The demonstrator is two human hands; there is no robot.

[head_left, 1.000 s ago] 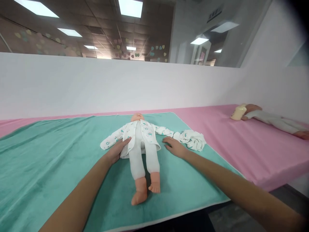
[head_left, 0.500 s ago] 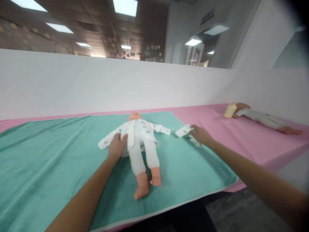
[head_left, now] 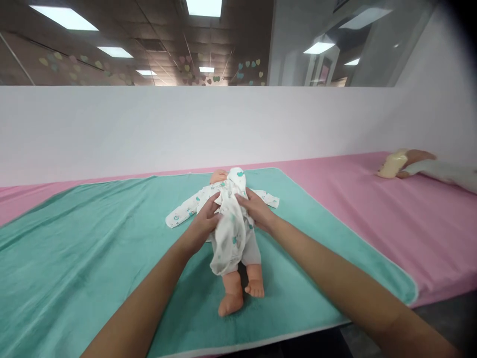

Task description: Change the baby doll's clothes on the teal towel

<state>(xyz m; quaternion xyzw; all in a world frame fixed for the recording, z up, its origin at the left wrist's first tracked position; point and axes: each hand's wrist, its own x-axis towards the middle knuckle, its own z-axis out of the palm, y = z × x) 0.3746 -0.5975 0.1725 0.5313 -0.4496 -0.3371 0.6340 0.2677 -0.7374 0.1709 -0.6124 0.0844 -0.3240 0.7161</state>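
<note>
A baby doll (head_left: 238,288) lies on its back on a teal towel (head_left: 93,248), dressed in a white printed top and white leggings, bare feet toward me. Both my hands hold a small white printed garment (head_left: 229,228) up over the doll's body. My left hand (head_left: 203,226) grips its left edge. On the other edge my right hand (head_left: 257,211) is closed. The hanging cloth covers the doll's chest and thighs, and part of the head.
The towel lies on a pink mattress (head_left: 354,199) that runs to the right. A second doll (head_left: 428,166) with a cream bottle (head_left: 391,165) lies at the far right. A white partition wall (head_left: 149,129) stands behind.
My right hand picked the printed garment up from the towel right of the doll and carried it over the doll. My left hand left the doll's side and took the garment's other edge.
</note>
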